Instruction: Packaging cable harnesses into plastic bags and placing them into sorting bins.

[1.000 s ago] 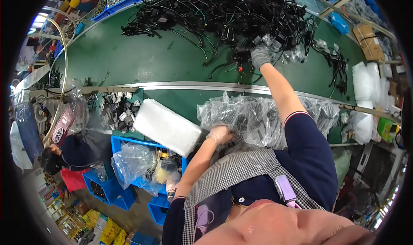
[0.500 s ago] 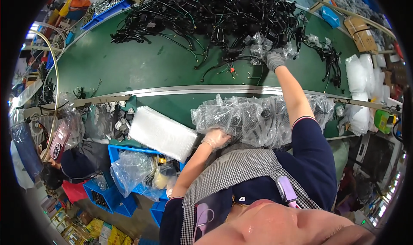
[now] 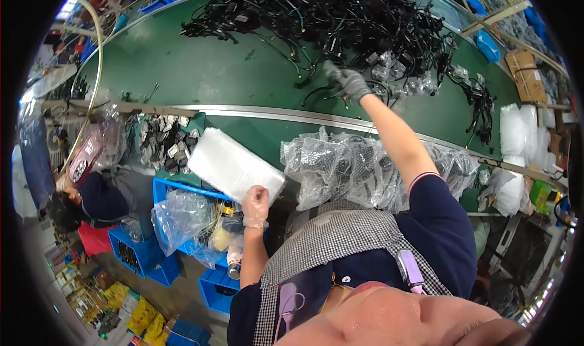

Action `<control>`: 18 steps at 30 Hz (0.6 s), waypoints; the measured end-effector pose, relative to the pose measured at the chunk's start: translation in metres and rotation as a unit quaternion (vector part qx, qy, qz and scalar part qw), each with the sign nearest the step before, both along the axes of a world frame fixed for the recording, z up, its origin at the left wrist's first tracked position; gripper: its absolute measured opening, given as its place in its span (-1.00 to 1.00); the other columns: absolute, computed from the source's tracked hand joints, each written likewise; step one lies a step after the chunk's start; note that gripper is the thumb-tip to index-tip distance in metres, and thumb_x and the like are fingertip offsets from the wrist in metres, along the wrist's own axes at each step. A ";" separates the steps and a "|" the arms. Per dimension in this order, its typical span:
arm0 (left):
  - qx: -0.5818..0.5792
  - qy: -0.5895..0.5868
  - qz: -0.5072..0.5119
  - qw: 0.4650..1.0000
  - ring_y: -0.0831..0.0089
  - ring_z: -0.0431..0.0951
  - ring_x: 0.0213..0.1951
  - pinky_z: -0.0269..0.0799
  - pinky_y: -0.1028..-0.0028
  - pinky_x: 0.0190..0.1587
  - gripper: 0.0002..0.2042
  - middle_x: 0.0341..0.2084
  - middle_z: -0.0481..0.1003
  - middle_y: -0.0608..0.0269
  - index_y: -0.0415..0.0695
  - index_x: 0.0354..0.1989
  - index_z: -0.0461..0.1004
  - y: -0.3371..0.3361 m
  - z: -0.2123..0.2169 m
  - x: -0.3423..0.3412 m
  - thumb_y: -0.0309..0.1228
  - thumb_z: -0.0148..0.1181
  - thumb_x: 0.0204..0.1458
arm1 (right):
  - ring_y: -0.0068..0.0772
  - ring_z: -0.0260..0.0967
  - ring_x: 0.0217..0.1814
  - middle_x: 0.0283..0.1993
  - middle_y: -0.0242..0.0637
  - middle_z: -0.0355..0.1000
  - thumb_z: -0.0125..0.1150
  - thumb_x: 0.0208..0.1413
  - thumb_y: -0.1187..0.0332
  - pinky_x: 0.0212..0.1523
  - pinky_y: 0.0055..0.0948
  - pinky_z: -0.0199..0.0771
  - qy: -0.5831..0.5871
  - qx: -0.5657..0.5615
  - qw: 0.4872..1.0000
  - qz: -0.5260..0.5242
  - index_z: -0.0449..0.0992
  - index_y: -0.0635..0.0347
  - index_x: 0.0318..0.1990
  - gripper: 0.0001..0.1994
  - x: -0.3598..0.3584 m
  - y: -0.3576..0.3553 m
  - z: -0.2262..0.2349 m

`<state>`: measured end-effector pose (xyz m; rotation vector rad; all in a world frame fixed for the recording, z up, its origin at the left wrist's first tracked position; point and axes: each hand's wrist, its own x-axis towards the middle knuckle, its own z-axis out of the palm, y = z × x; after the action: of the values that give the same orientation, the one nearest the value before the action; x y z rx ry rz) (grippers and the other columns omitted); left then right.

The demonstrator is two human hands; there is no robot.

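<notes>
My left hand (image 3: 255, 206), in a thin clear glove, is at the near edge of a stack of white bubble-wrap sheets (image 3: 231, 163). Its fingers are curled together; what they pinch, if anything, is hidden. Over the green table, my right hand (image 3: 351, 83) in a grey glove reaches to the near edge of a heap of black cable assemblies (image 3: 328, 24). Its fingers stretch out toward the far left, slightly blurred, with nothing visible in them. Below my right forearm lies a row of clear bubble-wrapped packs (image 3: 365, 166) with dark parts inside.
Small grey-black parts (image 3: 167, 142) lie left of the white stack. A blue crate (image 3: 159, 191) with plastic bags stands near my left arm. A metal rail (image 3: 274, 116) crosses the table. Another person (image 3: 109, 197) is at the left. A cardboard box (image 3: 526, 75) stands far right.
My left hand has left the bubble-wrapped packs and moved left to the white stack. My right hand has moved left, away from the small clear-wrapped parts. The view has shifted a little.
</notes>
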<state>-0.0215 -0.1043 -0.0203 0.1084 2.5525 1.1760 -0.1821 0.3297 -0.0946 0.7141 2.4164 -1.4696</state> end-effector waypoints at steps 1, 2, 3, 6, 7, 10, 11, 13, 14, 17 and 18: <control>-0.035 0.033 0.014 0.999 0.19 0.51 -0.52 0.40 0.33 -0.44 -0.88 -0.60 0.48 0.09 -0.15 -0.46 0.42 -0.008 -0.005 -0.004 -0.39 0.17 -0.13 | -0.34 0.37 -0.61 -0.46 -0.24 0.45 -0.05 0.10 0.14 -0.66 -0.40 0.40 -0.046 -0.065 0.997 -0.006 0.41 0.17 -0.17 -0.69 -0.008 -0.023 -0.003; -0.071 0.066 0.030 0.995 0.17 0.50 -0.53 0.40 0.31 -0.44 -0.88 -0.61 0.48 0.10 -0.15 -0.48 0.42 -0.014 -0.009 -0.006 -0.39 0.18 -0.14 | -0.41 0.34 -0.66 -0.47 -0.29 0.45 -0.08 0.12 0.12 -0.71 -0.46 0.39 -0.092 -0.129 0.987 -0.011 0.40 0.17 -0.15 -0.68 -0.014 -0.043 -0.010; -0.076 0.067 0.040 0.994 0.17 0.50 -0.53 0.40 0.31 -0.44 -0.88 -0.61 0.48 0.10 -0.15 -0.48 0.42 -0.018 -0.010 -0.006 -0.39 0.18 -0.14 | -0.41 0.34 -0.66 -0.47 -0.29 0.45 -0.08 0.12 0.12 -0.71 -0.46 0.39 -0.092 -0.132 0.987 0.000 0.40 0.17 -0.15 -0.68 -0.019 -0.063 -0.013; -0.142 0.005 -0.087 0.986 0.15 0.49 -0.43 0.40 0.29 -0.34 -0.82 -0.50 0.48 0.12 -0.13 -0.42 0.43 -0.023 -0.013 -0.009 -0.36 0.23 -0.20 | -0.27 0.45 -0.49 -0.44 -0.18 0.46 -0.08 0.12 0.16 -0.58 -0.33 0.47 -0.223 0.009 0.967 0.125 0.40 0.17 -0.15 -0.69 -0.022 -0.094 -0.036; -0.140 0.009 -0.087 0.986 0.15 0.49 -0.43 0.40 0.29 -0.34 -0.82 -0.50 0.48 0.12 -0.13 -0.42 0.43 -0.022 -0.013 -0.012 -0.36 0.23 -0.20 | -0.27 0.45 -0.49 -0.44 -0.18 0.46 -0.08 0.12 0.16 -0.58 -0.33 0.47 -0.220 0.011 0.968 0.123 0.40 0.17 -0.15 -0.69 -0.018 -0.090 -0.050; -0.188 0.032 -0.172 0.966 0.14 0.46 -0.30 0.37 0.26 -0.23 -0.73 -0.38 0.44 0.14 -0.09 -0.35 0.42 -0.029 -0.008 -0.010 -0.32 0.27 -0.25 | -0.13 0.45 -0.35 -0.36 -0.04 0.45 -0.12 0.04 0.28 -0.35 -0.28 0.48 0.026 0.391 0.842 0.370 0.46 0.15 -0.24 -0.75 0.005 -0.080 -0.069; -0.191 0.030 -0.162 0.968 0.14 0.46 -0.30 0.37 0.26 -0.23 -0.73 -0.38 0.44 0.14 -0.09 -0.35 0.42 -0.031 -0.008 -0.011 -0.32 0.27 -0.25 | -0.13 0.45 -0.35 -0.36 -0.04 0.45 -0.12 0.04 0.28 -0.35 -0.28 0.48 0.032 0.389 0.840 0.378 0.46 0.15 -0.24 -0.75 0.012 -0.070 -0.067; -0.169 0.043 -0.199 0.965 0.13 0.41 -0.21 0.34 0.26 -0.17 -0.66 -0.32 0.40 0.16 -0.06 -0.28 0.40 -0.023 -0.007 -0.018 -0.31 0.29 -0.29 | -0.07 0.43 -0.40 -0.40 -0.03 0.44 -0.13 0.00 0.37 -0.39 -0.23 0.45 0.002 0.425 0.873 0.239 0.42 0.22 -0.22 -0.76 0.034 -0.025 -0.074; -0.149 0.066 -0.213 0.963 0.12 0.42 -0.23 0.35 0.26 -0.18 -0.71 -0.34 0.40 0.13 -0.07 -0.31 0.42 -0.017 -0.005 -0.023 -0.32 0.27 -0.27 | -0.08 0.41 -0.46 -0.42 -0.01 0.43 -0.11 -0.01 0.37 -0.43 -0.23 0.44 0.095 0.498 0.821 0.262 0.41 0.23 -0.22 -0.77 0.048 0.005 -0.073; -0.154 0.056 -0.164 0.973 0.09 0.42 -0.25 0.35 0.26 -0.20 -0.80 -0.37 0.42 0.09 -0.10 -0.38 0.45 -0.046 -0.020 -0.009 -0.34 0.21 -0.22 | -0.30 0.29 -0.65 -0.55 -0.14 0.36 -0.01 -0.01 0.32 -0.60 -0.36 0.34 0.317 0.209 0.881 0.282 0.40 0.24 -0.29 -0.80 0.068 -0.066 0.040; -0.146 0.046 -0.172 0.973 0.09 0.43 -0.27 0.35 0.26 -0.20 -0.84 -0.39 0.43 0.06 -0.11 -0.41 0.46 -0.048 -0.028 -0.012 -0.35 0.16 -0.19 | -0.42 0.23 -0.66 -0.56 -0.25 0.34 0.03 0.01 0.21 -0.63 -0.44 0.26 0.182 0.014 0.964 0.192 0.43 0.21 -0.33 -0.76 0.087 -0.086 0.084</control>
<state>-0.0337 -0.1525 -0.0479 0.5223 2.6134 0.6758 -0.0950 0.2437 -0.0102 -0.0400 2.6407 -1.5046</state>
